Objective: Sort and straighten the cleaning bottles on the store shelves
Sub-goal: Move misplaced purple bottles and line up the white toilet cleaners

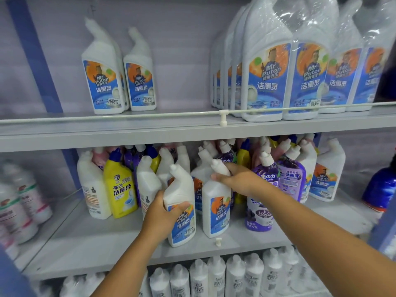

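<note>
Inspector: Hands first. State the condition of each.

Operator: Left hand (166, 213) grips the front white bottle (182, 209), thumb across the top of its blue label, fingers wrapped behind its body. Right hand (237, 179) is curled over the shoulder and bent neck of the second white bottle (216, 209), just to the right. Both bottles stand at the front of the middle shelf (102, 239), nearly touching; the left one tilts slightly.

Inspector: Step in hand?

Operator: Judged as sorting: two orange-and-blue labelled bottles are being taken out of a mixed group.

Inspector: What lies beyond the hands?

Operator: Left of the left hand stand a yellow bottle (120, 187) and plain white bottles turned label-away. Right of the right hand stand purple bottles (289, 179). Behind is a crowd of mixed caps. Above the hands, on the upper shelf (150, 123), a matching pair of bottles (120, 82) stands with bare shelf on its right, then wrapped packs (300, 71) of the same brand.

Inspector: Next move?

Operator: Probably a lift of both bottles over the upper shelf's front rail (171, 114), into the gap beside the matching pair, labels forward. Care is needed: neighbours stand close and may topple.
</note>
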Demonstrator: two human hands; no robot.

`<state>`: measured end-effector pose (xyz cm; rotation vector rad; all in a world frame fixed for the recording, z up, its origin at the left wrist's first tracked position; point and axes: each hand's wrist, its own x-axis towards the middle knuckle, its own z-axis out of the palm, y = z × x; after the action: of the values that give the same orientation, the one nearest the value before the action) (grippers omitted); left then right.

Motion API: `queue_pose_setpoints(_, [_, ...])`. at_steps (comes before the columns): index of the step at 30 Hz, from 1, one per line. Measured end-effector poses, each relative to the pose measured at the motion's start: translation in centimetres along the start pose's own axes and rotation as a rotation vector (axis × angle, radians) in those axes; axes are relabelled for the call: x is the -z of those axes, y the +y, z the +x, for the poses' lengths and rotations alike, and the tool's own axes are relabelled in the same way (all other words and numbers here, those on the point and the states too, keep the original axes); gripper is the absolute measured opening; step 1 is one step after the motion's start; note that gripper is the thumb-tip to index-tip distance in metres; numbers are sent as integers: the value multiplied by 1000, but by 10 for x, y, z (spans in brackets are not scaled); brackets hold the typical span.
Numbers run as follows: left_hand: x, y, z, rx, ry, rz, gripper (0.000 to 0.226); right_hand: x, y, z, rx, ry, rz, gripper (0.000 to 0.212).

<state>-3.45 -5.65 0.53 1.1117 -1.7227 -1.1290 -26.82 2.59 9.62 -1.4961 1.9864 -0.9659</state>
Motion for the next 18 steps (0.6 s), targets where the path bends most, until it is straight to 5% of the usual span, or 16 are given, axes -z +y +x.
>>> queue_pose_setpoints(7, [-3, -27, -18, 81, -17, 50, 37, -60, 55, -28, -102, -164, 121, 36])
queue_pose_setpoints(11, [0, -31, -27, 98, -31, 24, 40, -82, 61, -33, -78, -56, 437, 37])
queue_pose_setpoints(18, [15, -32, -50, 138, 26, -98, 42, -92, 43, -43, 23, 51, 395, 42])
